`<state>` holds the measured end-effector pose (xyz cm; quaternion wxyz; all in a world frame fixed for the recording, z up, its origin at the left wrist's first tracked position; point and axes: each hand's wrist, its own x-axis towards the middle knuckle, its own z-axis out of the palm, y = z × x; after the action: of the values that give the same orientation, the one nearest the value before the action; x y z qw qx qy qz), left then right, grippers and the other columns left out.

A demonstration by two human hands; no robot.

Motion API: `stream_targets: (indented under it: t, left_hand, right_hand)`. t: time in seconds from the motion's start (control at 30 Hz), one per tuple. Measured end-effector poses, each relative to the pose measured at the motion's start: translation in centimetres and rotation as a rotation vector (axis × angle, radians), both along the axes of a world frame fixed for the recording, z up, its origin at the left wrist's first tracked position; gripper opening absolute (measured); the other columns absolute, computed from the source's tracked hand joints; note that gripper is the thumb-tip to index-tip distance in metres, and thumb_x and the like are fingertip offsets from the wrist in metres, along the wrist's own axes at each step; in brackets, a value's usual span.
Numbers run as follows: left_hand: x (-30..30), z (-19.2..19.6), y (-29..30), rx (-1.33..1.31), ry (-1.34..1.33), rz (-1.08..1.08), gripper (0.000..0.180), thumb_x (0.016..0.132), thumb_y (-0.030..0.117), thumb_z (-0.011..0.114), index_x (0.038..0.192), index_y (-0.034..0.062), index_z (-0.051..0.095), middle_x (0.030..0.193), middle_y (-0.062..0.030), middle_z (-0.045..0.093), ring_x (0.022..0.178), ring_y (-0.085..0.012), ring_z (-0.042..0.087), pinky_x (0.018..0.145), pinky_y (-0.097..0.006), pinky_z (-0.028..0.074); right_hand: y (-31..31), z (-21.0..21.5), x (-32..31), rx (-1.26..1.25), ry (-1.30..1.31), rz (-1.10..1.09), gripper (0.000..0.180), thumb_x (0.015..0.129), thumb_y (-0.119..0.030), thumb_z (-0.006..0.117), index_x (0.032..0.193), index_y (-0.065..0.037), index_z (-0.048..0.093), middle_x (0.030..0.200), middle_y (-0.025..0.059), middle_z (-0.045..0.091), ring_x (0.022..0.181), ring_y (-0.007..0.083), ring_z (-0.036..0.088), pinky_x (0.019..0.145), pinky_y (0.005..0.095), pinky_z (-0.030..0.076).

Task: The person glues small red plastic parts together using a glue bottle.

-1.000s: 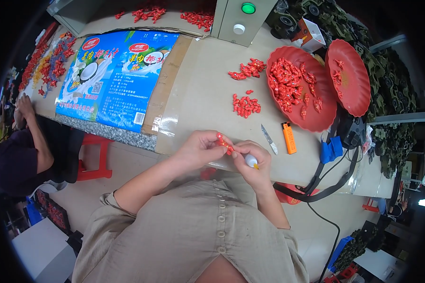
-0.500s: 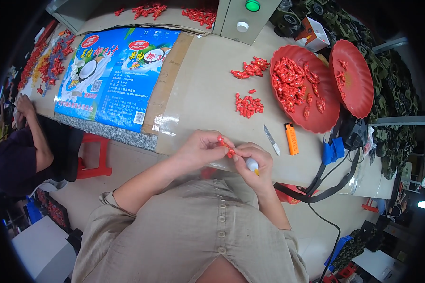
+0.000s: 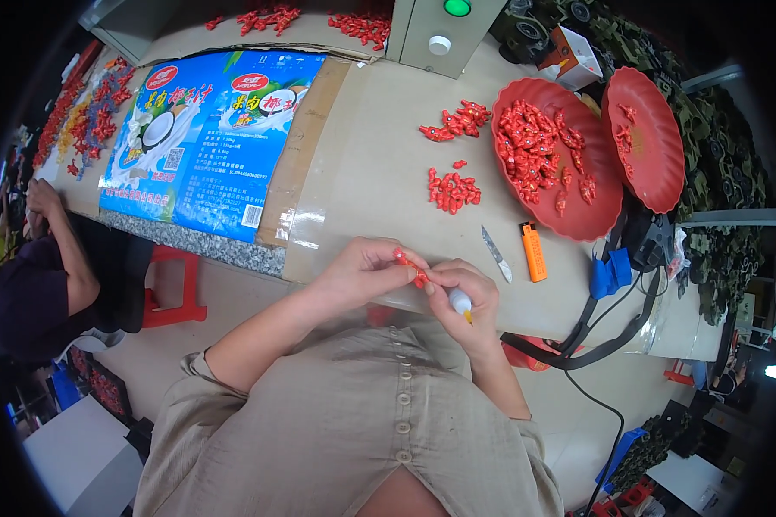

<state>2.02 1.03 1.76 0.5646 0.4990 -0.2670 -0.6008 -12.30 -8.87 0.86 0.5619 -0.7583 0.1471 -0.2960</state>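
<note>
Head view: at the worktop's [image 3: 379, 172] near edge we pinch a small red plastic piece [image 3: 408, 264] between both hands. Our left hand [image 3: 362, 271] closes fingertips on it; our right hand [image 3: 461, 293] grips it too, with a small white tube [image 3: 460, 302] tucked in the palm. Beyond lie a blade [image 3: 496, 253], an orange lighter [image 3: 534, 251], loose red pieces [image 3: 453, 189] and two red trays [image 3: 578, 220].

Both forearms came up from the lower edge, bent inward at the elbows. The left hand [image 3: 364, 269] curled, fingertips pinched together. The right hand [image 3: 464, 297] met it, fingers folded, thumb pressed forward, wrists near each other.
</note>
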Motion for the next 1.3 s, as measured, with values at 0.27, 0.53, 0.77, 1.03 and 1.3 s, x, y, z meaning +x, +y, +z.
stream_targets:
  t: [0.27, 0.53, 0.77, 1.03, 1.3]
  left_hand:
    - [0.3, -0.3, 0.0, 0.093, 0.026, -0.032, 0.015, 0.078, 0.003, 0.051, 0.088, 0.0023, 0.062, 0.071, 0.002, 0.052, 0.054, -0.0024, 0.039, 0.048, -0.017, 0.03]
    - [0.4, -0.4, -0.2, 0.072, 0.013, -0.048, 0.014, 0.076, 0.0, 0.052, 0.086, 0.0011, 0.062, 0.07, 0.0002, 0.054, 0.054, -0.0029, 0.04, 0.048, -0.018, 0.031]
    - [0.4, -0.1, -0.2, 0.057, -0.039, -0.049, 0.012, 0.078, 0.006, 0.052, 0.085, 0.0035, 0.061, 0.071, 0.0006, 0.057, 0.06, -0.0007, 0.045, 0.049, -0.017, 0.036]
    - [0.1, -0.6, 0.0, 0.018, 0.035, -0.063, 0.015, 0.081, 0.007, 0.05, 0.094, 0.0011, 0.056, 0.081, 0.0009, 0.056, 0.07, -0.0009, 0.048, 0.057, -0.015, 0.038]
    - [0.0, -0.8, -0.2, -0.009, 0.005, -0.044, 0.015, 0.08, 0.005, 0.051, 0.093, 0.001, 0.057, 0.08, -0.0001, 0.058, 0.07, -0.0012, 0.049, 0.058, -0.015, 0.039]
  right_hand:
    - [0.1, 0.1, 0.0, -0.013, -0.016, 0.016, 0.011, 0.066, 0.005, 0.058, 0.076, 0.0, 0.057, 0.069, 0.0091, 0.057, 0.06, 0.0165, 0.054, 0.054, 0.0243, 0.042]
    - [0.0, 0.0, 0.1, -0.086, -0.018, 0.014, 0.013, 0.063, 0.007, 0.058, 0.074, 0.0, 0.057, 0.068, 0.0089, 0.056, 0.058, 0.0173, 0.054, 0.052, 0.0249, 0.042]
    - [0.0, -0.1, 0.0, -0.078, 0.013, 0.025, 0.013, 0.063, 0.006, 0.058, 0.075, 0.0, 0.057, 0.068, 0.0088, 0.056, 0.059, 0.0172, 0.055, 0.054, 0.0252, 0.043]
    - [0.0, 0.2, 0.1, 0.112, 0.072, -0.038, 0.007, 0.068, 0.005, 0.056, 0.074, 0.002, 0.058, 0.071, 0.0084, 0.058, 0.065, 0.0142, 0.054, 0.059, 0.0236, 0.041]
    - [0.0, 0.4, 0.1, 0.178, 0.115, -0.033, 0.006, 0.069, 0.006, 0.056, 0.074, 0.002, 0.058, 0.073, 0.0078, 0.058, 0.068, 0.0126, 0.053, 0.061, 0.0224, 0.04]
